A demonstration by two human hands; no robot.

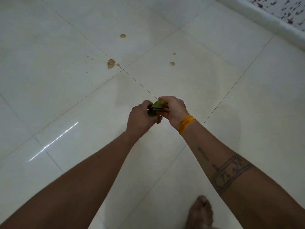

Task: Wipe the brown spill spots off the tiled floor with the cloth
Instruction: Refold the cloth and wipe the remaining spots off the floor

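A small green cloth (156,107) is bunched up between both hands, held in the air above the white tiled floor (66,90). My left hand (140,117) grips its left side and my right hand (175,107) grips its right side. Farther ahead, brown spill spots mark the tiles: a large smeared patch (111,63) by a grout line, a round spot (123,36) beyond it, another round spot (172,63) to the right and a tiny one (174,53) above that. Fine dark specks lie left of the smeared patch.
A white skirting edge (264,19) runs along the top right, with a speckled wall (287,7) above it. My bare foot (200,212) stands on the tiles at the bottom. A yellow band (185,123) circles my right wrist.
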